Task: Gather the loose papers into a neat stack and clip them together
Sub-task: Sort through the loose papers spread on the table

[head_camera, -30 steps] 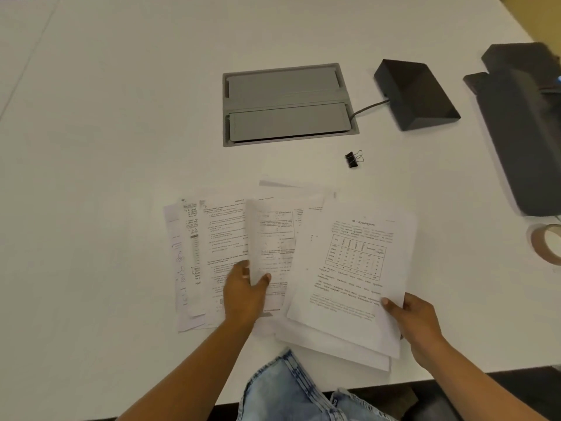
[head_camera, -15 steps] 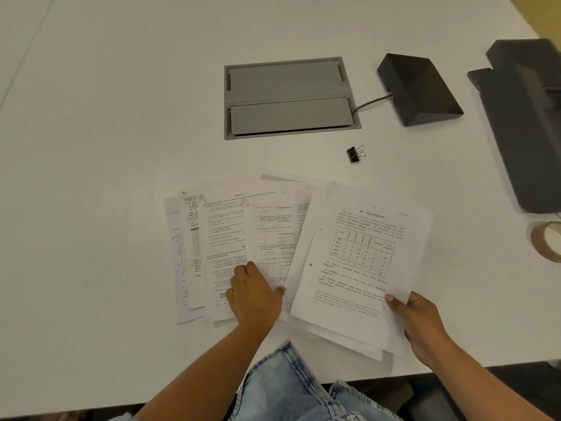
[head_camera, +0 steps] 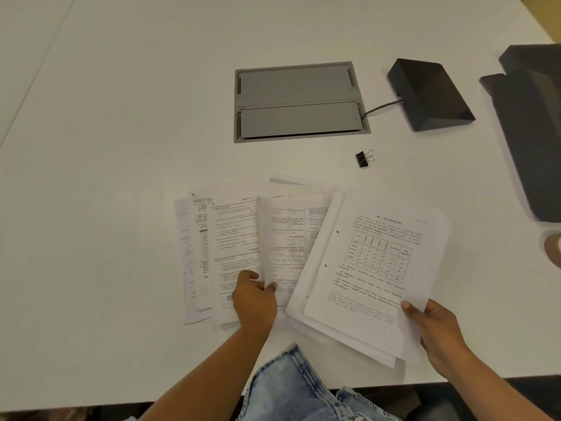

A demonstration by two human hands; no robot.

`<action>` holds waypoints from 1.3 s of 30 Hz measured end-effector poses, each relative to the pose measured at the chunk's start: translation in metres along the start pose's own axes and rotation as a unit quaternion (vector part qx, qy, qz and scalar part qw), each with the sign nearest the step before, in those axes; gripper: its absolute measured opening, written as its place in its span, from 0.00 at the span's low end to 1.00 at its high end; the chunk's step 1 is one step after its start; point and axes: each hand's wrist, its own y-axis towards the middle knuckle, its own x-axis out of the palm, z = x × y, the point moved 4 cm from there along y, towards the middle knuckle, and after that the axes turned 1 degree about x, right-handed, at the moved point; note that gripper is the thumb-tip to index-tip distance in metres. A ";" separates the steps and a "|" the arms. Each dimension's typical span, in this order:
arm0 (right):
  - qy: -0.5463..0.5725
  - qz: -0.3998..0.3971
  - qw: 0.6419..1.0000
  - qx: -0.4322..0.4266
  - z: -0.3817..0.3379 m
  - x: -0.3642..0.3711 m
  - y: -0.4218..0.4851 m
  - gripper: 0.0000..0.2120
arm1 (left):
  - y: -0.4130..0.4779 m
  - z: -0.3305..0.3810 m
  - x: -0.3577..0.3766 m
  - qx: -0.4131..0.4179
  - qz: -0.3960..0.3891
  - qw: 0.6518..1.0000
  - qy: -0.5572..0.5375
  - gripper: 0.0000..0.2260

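Several printed sheets point(head_camera: 233, 238) lie fanned out on the white table point(head_camera: 121, 117) near its front edge. My left hand point(head_camera: 253, 299) pinches the lower edge of a middle sheet point(head_camera: 285, 238), whose left side curls up off the others. My right hand point(head_camera: 434, 326) grips the bottom right corner of a small bundle of pages point(head_camera: 373, 268), topped by a sheet with a printed grid and tilted clockwise. A black binder clip point(head_camera: 363, 159) lies shut on the table beyond the papers, apart from both hands.
A grey cable hatch point(head_camera: 300, 101) is set into the table behind the clip. A black wedge-shaped box point(head_camera: 431, 94) with a cord sits to its right. A dark device point(head_camera: 534, 129) fills the far right, with a tape roll point(head_camera: 551, 247) at the right edge.
My left hand has gone from pressing flat on the sheets to pinching one sheet and lifting its edge. The right-hand bundle has shifted slightly right and turned clockwise.
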 end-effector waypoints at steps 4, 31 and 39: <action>-0.005 0.000 1.000 0.001 -0.002 -0.002 -0.003 0.10 | 0.000 0.001 -0.003 0.019 -0.010 1.000 -0.014 0.06; 0.054 -0.143 0.986 -0.070 -0.075 0.052 -0.042 0.19 | -0.032 0.019 -0.036 -0.015 -0.213 0.934 -0.287 0.08; 0.036 -0.148 0.984 -0.089 -0.082 0.066 -0.046 0.17 | -0.033 0.040 -0.054 -0.006 -0.317 0.921 -0.225 0.12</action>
